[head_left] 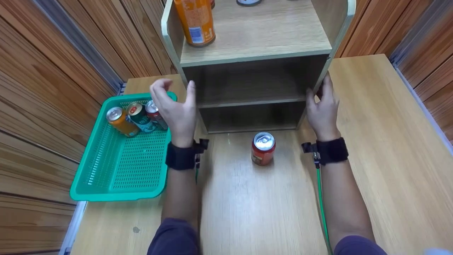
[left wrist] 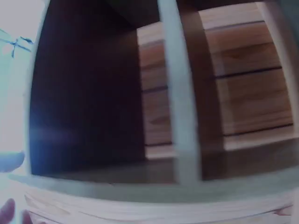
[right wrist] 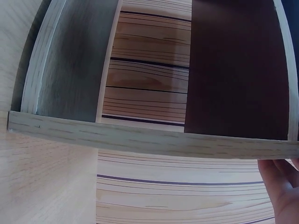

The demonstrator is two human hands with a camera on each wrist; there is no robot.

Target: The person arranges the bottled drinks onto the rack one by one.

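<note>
A wooden shelf unit (head_left: 254,53) with open compartments stands at the back of the table. My right hand (head_left: 321,110) grips its right side panel, thumb at the front edge and fingers along the outside; its fingers (right wrist: 280,186) show under the shelf's edge (right wrist: 140,137) in the right wrist view. My left hand (head_left: 175,106) is raised beside the shelf's left front edge with loosely curled fingers, holding nothing; whether the thumb touches the edge I cannot tell. The left wrist view is a blurred look into the shelf (left wrist: 177,93). A red can (head_left: 263,148) stands upright on the table between my wrists.
A green mesh basket (head_left: 120,166) at the left holds an orange can (head_left: 120,121), a green can (head_left: 139,117) and a red can (head_left: 155,114) at its far end. An orange bottle (head_left: 196,21) stands on the upper shelf. Wood-panelled walls flank the table.
</note>
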